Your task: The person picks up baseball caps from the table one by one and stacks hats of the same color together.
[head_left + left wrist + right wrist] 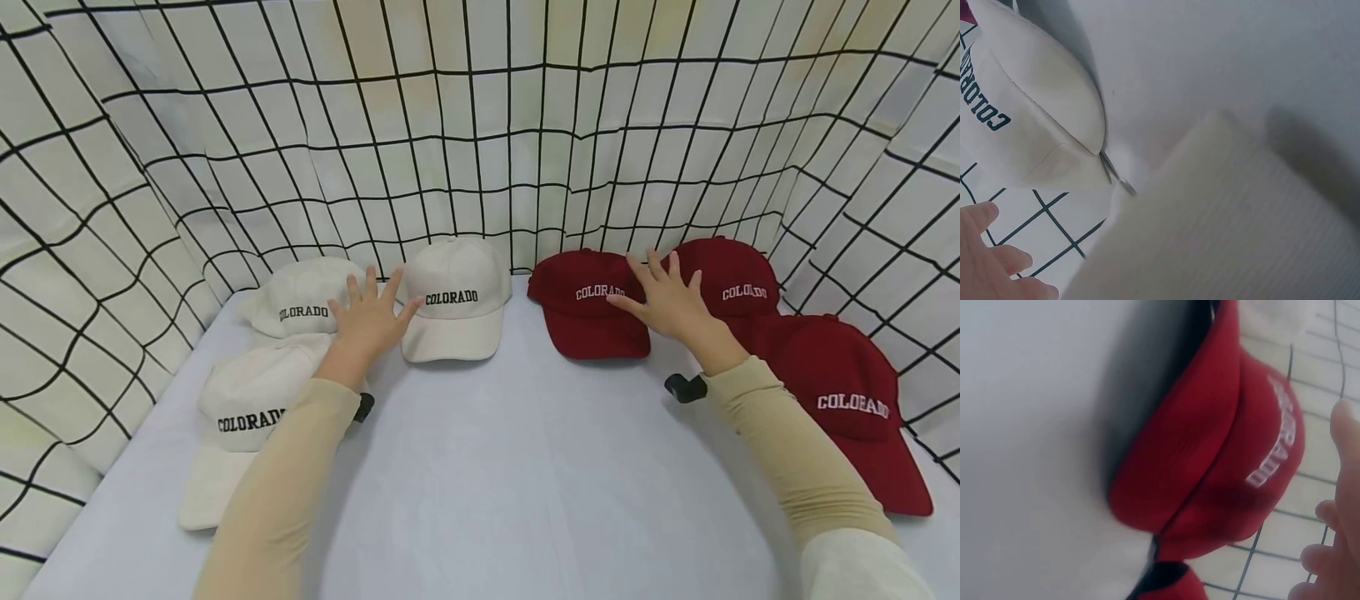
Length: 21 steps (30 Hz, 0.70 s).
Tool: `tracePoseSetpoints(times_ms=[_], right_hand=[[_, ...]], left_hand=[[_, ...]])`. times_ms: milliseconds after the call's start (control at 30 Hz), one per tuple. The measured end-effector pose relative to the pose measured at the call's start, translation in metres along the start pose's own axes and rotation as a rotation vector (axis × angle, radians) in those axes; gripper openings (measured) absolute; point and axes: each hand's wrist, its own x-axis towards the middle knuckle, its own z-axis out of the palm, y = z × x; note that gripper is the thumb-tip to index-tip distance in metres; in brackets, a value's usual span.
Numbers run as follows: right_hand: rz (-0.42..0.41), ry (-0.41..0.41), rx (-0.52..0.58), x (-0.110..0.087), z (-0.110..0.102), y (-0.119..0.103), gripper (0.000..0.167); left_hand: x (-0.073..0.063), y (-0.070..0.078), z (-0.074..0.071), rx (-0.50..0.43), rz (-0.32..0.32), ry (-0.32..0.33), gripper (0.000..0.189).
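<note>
My left hand (371, 321) is spread with straight fingers between two cream baseball caps, the back left cap (300, 292) and the middle cap (453, 321). A third cream cap (240, 396) lies nearer, partly behind my left forearm. Over on the other side my right hand (670, 304), fingers also splayed, overlaps the edge of a dark red cap (592, 329) in the head view. Another red cap (723, 275) sits behind it, and a red cap (847, 400) lies nearer at the right. All bear the word COLORADO. Neither hand holds anything.
Black wire grid panels (510, 133) backed with white cloth stand at the back and both sides. A white surface (525, 467) carries the caps. Small black devices show at the left wrist (364, 407) and right wrist (686, 388).
</note>
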Motion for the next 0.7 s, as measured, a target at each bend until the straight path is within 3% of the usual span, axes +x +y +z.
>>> tracePoseSetpoints(times_ms=[433, 700], right_hand=[[-0.083, 0.034, 0.005, -0.003, 0.004, -0.028, 0.085], [-0.156, 0.025, 0.064, -0.002, 0.013, -0.053, 0.086]], left_hand=[[-0.003, 0.001, -0.004, -0.053, 0.032, 0.002, 0.078], [-0.009, 0.003, -0.001, -0.129, 0.016, -0.025, 0.079]])
